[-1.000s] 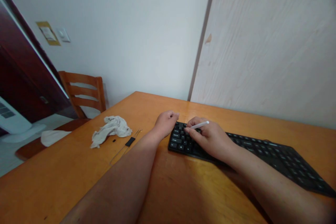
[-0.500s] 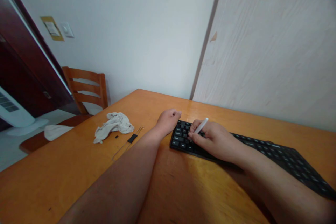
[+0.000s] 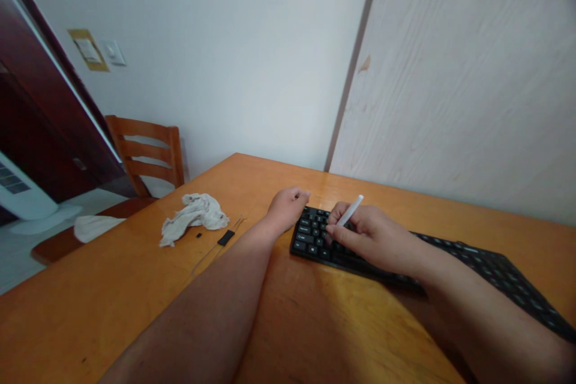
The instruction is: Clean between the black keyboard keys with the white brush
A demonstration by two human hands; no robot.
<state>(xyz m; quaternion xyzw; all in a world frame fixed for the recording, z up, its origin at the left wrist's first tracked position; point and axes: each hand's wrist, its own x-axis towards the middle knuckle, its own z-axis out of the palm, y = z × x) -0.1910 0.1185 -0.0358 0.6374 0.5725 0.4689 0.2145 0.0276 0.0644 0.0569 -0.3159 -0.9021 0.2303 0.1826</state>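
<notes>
A black keyboard [image 3: 315,253] lies at a slant on the table, its left end under my hands. My left hand [image 3: 288,209] is closed at its upper left corner, with the fingertips partly hidden. A slim white pen-like tool [image 3: 351,211] is pinched in my right hand [image 3: 366,234], above the keys on the left side. The tool's white end points up; its lower end, among my fingers and the keys, is hard to make out. My right hand and forearm cover the middle of the keyboard.
Left of my left arm lie a crumpled pale cloth [image 3: 195,216], a small black piece [image 3: 198,235], a black rectangular piece [image 3: 225,237] and thin pale sticks or wires [image 3: 204,260]. A wooden chair [image 3: 146,147] stands past the table's [image 3: 292,324] left edge. Behind is the wall [image 3: 225,60].
My right hand and the white tool have shifted slightly right and up over the keys, uncovering more of them. My left hand stays at the keyboard's corner.
</notes>
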